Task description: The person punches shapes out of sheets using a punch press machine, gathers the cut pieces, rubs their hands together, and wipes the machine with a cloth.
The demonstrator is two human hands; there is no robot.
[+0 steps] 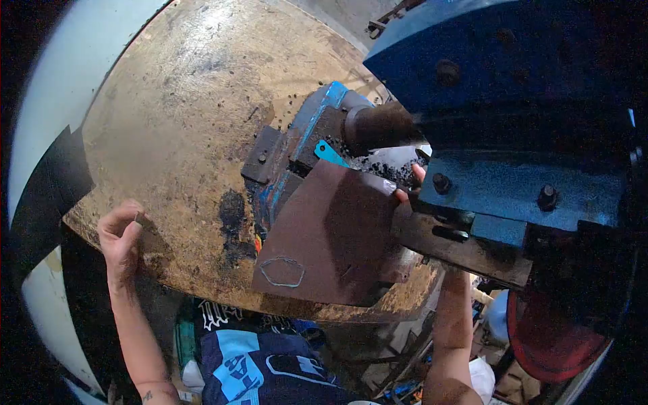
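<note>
At the left of the wooden table my left hand [123,236] is closed, thumb and fingers pinched on a small dark piece [140,218]. A large brown sheet [331,229] with a hexagon outline drawn near its lower left corner lies tilted over the blue machine base [331,101]. My right hand [403,194] is mostly hidden behind the blue machine head; a few fingertips show at the sheet's upper right edge. What they grip, if anything, is hidden. A light blue strip with a hole [331,154] lies just above the sheet.
The wooden table [155,142] carries scattered dark bits. A blue machine head [499,182] with bolts overhangs the right side. Black granules [388,169] lie near the round post. A red wheel [557,337] stands at the lower right. A dark block [263,156] is bolted beside the base.
</note>
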